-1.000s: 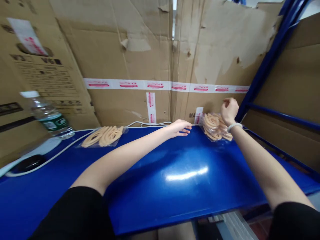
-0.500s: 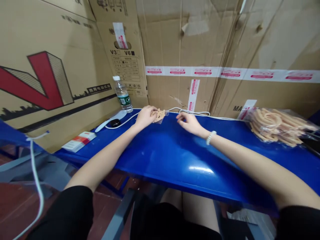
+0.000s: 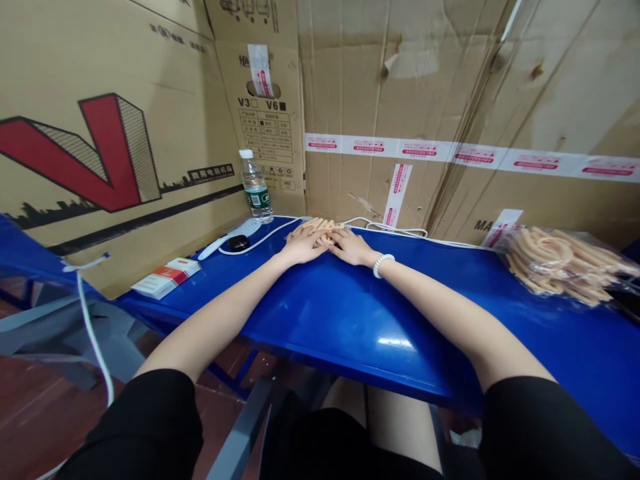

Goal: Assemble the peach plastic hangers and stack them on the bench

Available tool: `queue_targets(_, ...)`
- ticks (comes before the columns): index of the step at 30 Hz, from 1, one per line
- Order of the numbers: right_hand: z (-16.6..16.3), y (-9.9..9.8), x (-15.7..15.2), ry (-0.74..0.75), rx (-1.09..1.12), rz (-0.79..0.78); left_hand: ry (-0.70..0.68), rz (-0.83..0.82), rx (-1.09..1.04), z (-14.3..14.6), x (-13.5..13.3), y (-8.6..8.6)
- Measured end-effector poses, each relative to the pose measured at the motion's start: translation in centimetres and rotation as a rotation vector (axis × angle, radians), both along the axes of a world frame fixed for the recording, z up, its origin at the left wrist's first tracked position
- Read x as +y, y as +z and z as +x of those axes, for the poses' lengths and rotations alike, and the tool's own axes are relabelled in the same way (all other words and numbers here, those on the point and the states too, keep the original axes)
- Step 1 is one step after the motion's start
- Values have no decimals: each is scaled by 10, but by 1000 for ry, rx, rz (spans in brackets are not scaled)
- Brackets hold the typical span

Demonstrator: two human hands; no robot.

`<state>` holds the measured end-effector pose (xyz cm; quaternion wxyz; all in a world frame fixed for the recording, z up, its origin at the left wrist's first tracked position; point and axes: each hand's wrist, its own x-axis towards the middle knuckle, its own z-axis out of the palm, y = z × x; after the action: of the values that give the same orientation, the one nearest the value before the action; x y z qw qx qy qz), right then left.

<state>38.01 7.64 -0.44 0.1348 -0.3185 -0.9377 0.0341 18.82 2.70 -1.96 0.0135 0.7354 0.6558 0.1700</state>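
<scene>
Evidently rests left hand [image 3: 303, 246] and right hand [image 3: 353, 246], unclear whether grasping, on beige rope-like bundle [image 3: 320, 225] near back edge of glossy blue desk [image 3: 350, 313], and might snag thin white cable [image 3: 424, 234] if pushing sideways.

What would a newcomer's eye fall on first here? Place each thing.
Likely the red V on the cardboard at left. Next, the left hand and right hand, close together over a beige bundle near the back of the blue table; at right lies a beige pile in clear wrap.
</scene>
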Motion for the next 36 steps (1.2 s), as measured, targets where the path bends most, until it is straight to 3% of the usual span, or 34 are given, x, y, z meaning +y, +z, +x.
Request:
queue_targets(5,58,10,-41,31,-72,33,-229,-21,33,20,-22,8)
queue_targets(11,161,32,-95,179,-90,39,-658,-41,81,60,-57,15)
queue_targets(16,216,32,-99,271,55,-166,-832,-12,22,83,-71,15)
queue_targets(19,224,23,-97,310,124,-230,-857,5,28,90,-74,12)
queue_targets(24,221,10,-102,294,255,-204,-857,9,23,96,-79,6)
queue_targets(31,215,11,-114,77,496,-146,-910,-5,-238,98,-84,9)
queue_targets(34,208,17,-124,-47,637,-194,-949,-54,-394,97,-85,10)
queue_targets(36,202,19,-131,-101,711,-231,-898,-51,-432,98,-85,8)
